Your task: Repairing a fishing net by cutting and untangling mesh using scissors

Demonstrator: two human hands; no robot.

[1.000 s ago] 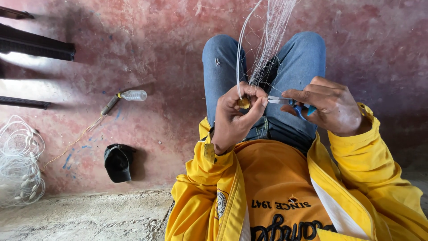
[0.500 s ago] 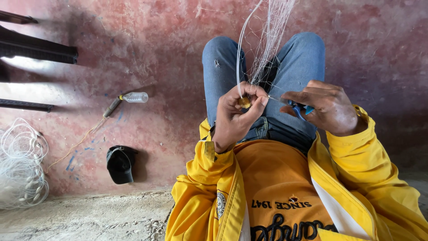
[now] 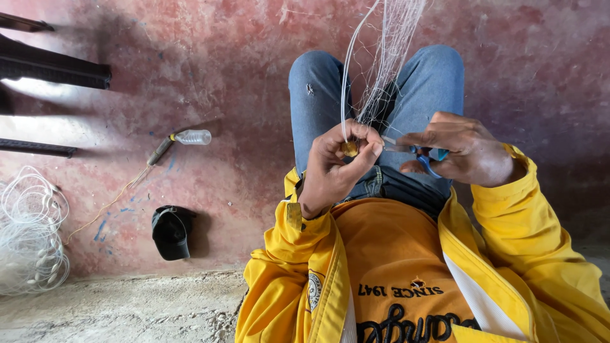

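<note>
Head view, looking down at my lap. My left hand (image 3: 333,168) is closed in a pinch: thumb and fingertips clamp a small yellowish float (image 3: 350,148) together with a white cord (image 3: 344,89) that rises from it and arcs up out of the picture. My right hand (image 3: 467,152) is closed around blue-handled scissors (image 3: 413,150), whose blades point left and end just beside the float; I cannot tell whether the blades are parted.

The net (image 3: 391,57), a fine pale mesh, hangs from the top of the picture between my knees down to the pinch. I judge it very light, limp and prone to snagging on fingers and blade tips; the thin strands would cut or tear easily, and the smooth line would likely slip through a loose hold. The cord looks stiffer and holds its curve, so the sound place to grip is the cord right at the float, as the left hand has it, not the mesh.

On the red floor (image 3: 222,76) to the left, well apart from both hands: a clear bottle (image 3: 192,136), a black cap (image 3: 170,232), and a coil of white line (image 3: 28,232).
</note>
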